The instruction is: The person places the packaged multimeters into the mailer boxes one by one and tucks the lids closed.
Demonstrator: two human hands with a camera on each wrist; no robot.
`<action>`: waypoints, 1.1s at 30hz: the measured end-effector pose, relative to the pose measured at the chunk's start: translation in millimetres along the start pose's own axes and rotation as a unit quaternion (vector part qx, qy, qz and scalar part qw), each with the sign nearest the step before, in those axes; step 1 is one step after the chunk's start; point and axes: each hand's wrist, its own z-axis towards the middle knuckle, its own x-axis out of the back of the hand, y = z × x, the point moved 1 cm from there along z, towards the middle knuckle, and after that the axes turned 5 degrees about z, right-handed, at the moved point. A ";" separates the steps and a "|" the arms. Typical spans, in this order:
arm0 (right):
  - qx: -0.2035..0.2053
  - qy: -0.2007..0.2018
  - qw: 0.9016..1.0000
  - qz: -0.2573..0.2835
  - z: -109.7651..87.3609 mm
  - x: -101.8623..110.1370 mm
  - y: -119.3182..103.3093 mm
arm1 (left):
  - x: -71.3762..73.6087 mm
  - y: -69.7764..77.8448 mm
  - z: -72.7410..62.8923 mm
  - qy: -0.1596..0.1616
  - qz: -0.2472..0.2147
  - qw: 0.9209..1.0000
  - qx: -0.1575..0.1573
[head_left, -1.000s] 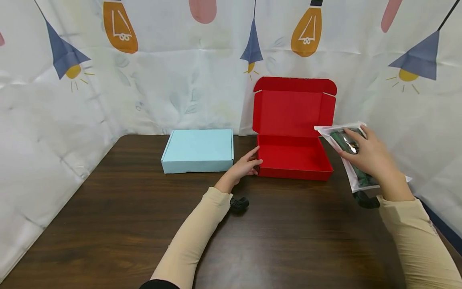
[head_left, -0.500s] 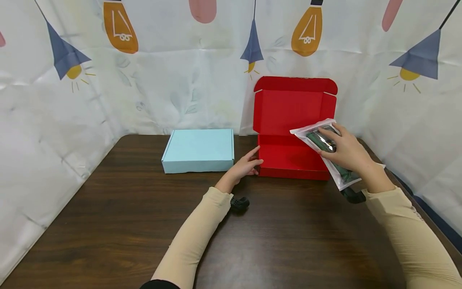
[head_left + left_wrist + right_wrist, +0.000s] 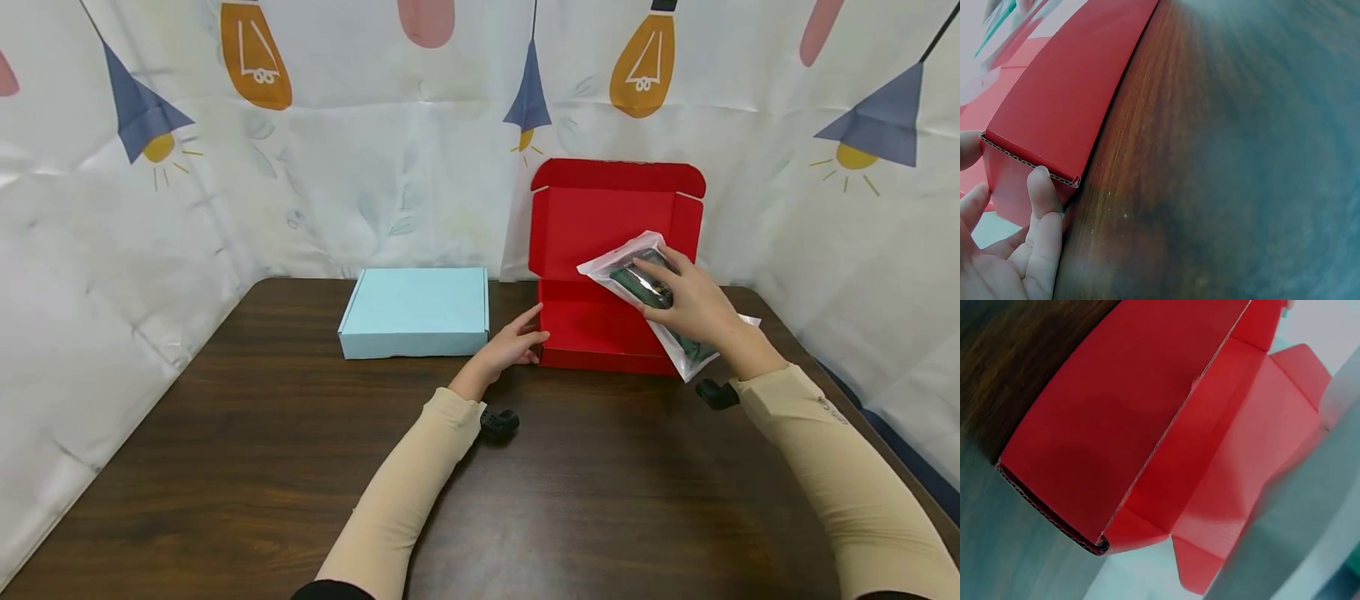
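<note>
An open red cardboard box stands near the table's back edge, its lid raised. My left hand rests against the box's left wall; the left wrist view shows the thumb and fingertips on the cardboard side. From the right, my right hand grips a clear plastic packet with white edges and dark green contents. The packet is tilted and overlaps the right part of the box in the head view. Its pale edge blurs across the right wrist view beside the red box.
A closed light blue box sits just left of the red one. Behind the dark wooden table hangs a white curtain with lamp prints. Black wrist cameras hang under both cuffs.
My right hand has carried the packet leftward and slightly up, from beside the red box to over its right part. My left hand has stayed on the box's left wall.
</note>
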 end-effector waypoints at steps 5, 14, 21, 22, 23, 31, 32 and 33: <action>0.013 -0.016 1.000 -0.006 6.7 -1.2 -0.6 | -0.5 1.3 -0.6 -0.001 0.001 1.000 -0.001; 0.088 -0.057 0.994 -0.014 20.5 -6.2 3.9 | -0.1 0.5 1.0 0.001 0.005 1.000 0.007; 0.131 -0.071 0.989 -0.010 29.3 -10.1 0.5 | 0.3 0.2 1.7 -0.003 0.005 1.000 0.005; 0.134 -0.071 0.988 -0.010 30.1 -10.8 -0.2 | 0.3 0.3 1.6 -0.003 0.005 1.000 0.005; 0.138 -0.071 0.988 -0.013 31.2 -11.8 -0.3 | 0.5 0.6 1.5 -0.003 0.005 1.000 0.004; 0.184 -0.076 0.979 -0.047 38.5 -16.5 0.2 | 0.1 2.1 0.2 -0.001 0.010 1.000 0.002; 0.189 -0.079 0.977 -0.052 39.3 -16.7 0.0 | 0.0 1.7 0.2 0.000 0.011 1.000 0.003; 0.193 -0.082 0.976 -0.058 40.1 -17.1 -0.2 | -0.3 1.7 0.4 0.001 0.011 1.000 0.003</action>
